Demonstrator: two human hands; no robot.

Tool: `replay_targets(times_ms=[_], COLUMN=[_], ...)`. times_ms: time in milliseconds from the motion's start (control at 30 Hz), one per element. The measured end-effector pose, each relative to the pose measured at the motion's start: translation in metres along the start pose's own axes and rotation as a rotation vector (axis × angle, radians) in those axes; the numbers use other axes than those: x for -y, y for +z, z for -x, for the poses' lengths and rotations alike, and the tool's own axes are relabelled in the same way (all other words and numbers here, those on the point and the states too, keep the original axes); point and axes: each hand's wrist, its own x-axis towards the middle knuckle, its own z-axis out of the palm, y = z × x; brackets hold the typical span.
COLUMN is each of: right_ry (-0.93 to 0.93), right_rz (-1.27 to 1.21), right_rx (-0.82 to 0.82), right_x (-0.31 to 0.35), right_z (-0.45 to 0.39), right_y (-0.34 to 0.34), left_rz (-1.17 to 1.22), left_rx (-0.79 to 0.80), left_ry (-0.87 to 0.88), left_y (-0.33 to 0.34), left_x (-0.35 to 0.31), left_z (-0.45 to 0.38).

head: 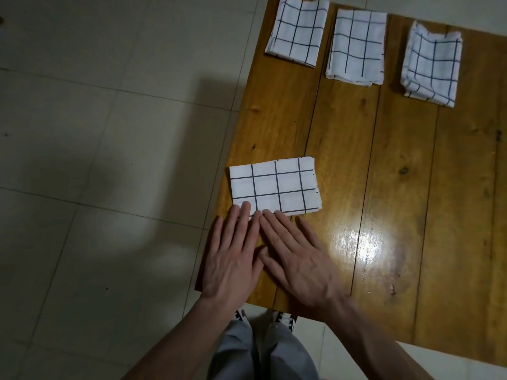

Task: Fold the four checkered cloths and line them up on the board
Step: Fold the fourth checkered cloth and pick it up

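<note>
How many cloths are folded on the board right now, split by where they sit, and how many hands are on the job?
Folded checkered cloths in the far row: 3
Folded checkered cloth near the hands: 1
Hands, both flat with straight fingers at that cloth's near edge: 2, left hand, right hand
Wooden board: 1
Total: 7

No legible text, label, brand, number or sign appears anywhere in the head view. The four checkered cloths [275,186] carry only a plain grid of dark lines on white, with no printed words or tags visible. The wooden table [397,187] shows grain, knots and a glare patch, but no markings.
</note>
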Motion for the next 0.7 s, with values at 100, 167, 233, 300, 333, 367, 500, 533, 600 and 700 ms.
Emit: replay_targets(times_ms=[100, 167, 233, 300, 333, 367, 500, 533, 600, 700], right_ry=[0.022, 0.03, 0.052, 0.102, 0.138, 0.176, 0.297, 0.309, 0.329, 0.37], right_rz=[-0.001, 0.009, 0.007, -0.013, -0.024, -0.029, -0.015, -0.013, -0.016, -0.061], right_rx=[0.013, 0.022, 0.011, -0.007, -0.016, -0.027, -0.046, -0.045, -0.061, -0.104], right_x=[-0.006, -0.009, -0.011, -0.013, -0.015, -0.019, -0.032, -0.033, -0.032, -0.027], right_z=[0.001, 0.003, 0.005, 0.007, 0.009, 0.011, 0.02, 0.021, 0.02, 0.017], right_y=[-0.001, -0.001, -0.003, -0.003, -0.003, -0.003, -0.004, -0.004, -0.003, -0.002], left_rz=[0.002, 0.003, 0.007, 0.027, 0.036, 0.044, 0.069, 0.075, 0.099, 0.157], left_rx=[0.005, 0.009, 0.007, 0.0, -0.004, -0.007, -0.012, -0.011, -0.019, -0.035], left_ry=[-0.002, -0.004, -0.004, -0.005, -0.001, 0.006, 0.027, 0.024, 0.019, -0.005], left_y=[0.0, 0.0, 0.001, 0.0, -0.001, -0.001, 0.0, 0.001, 0.002, 0.001], left_x=[0.002, 0.003, 0.003, 0.004, 0.004, 0.005, 0.011, 0.011, 0.012, 0.012], left_z=[0.001, 0.001, 0.002, 0.002, 0.002, 0.003, 0.005, 0.005, 0.005, 0.004])
